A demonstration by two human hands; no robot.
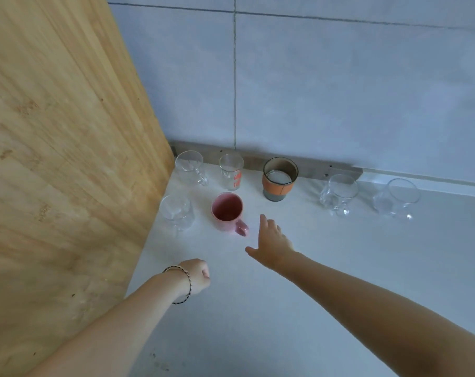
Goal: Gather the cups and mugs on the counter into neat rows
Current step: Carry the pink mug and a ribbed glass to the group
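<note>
Cups and mugs are seen spread along the back of a white counter [285, 308], which is bounded on the left by an upright wooden panel [67, 159] and behind by a pale tiled wall [339, 91].

Five vessels are lined up loosely near the wall. A back-left glass mug [190, 168] is set in the corner beside the panel. Next to it is a printed tumbler [231, 174] with red lettering, then an orange-banded cup [279, 178] with a grey base. Well apart to the right, a middle-right glass mug [338, 193] and a far-right glass mug [397, 197] are placed, each with its handle turned toward the camera.

A second, shorter row is formed in front of the corner. A front-left glass mug [176, 214] is found just beside the panel, and a pink mug [227, 212] is placed upright to its right, its handle pointed to the front right.

The right hand [271, 240] is held out just right of the pink mug's handle, near it but not touching, with fingers extended and thumb spread; nothing is held in it. The left hand [197, 276] is kept nearer the camera over bare counter, its fingers curled into a loose fist around nothing. A braided bracelet [187, 276] is worn on that wrist.
</note>
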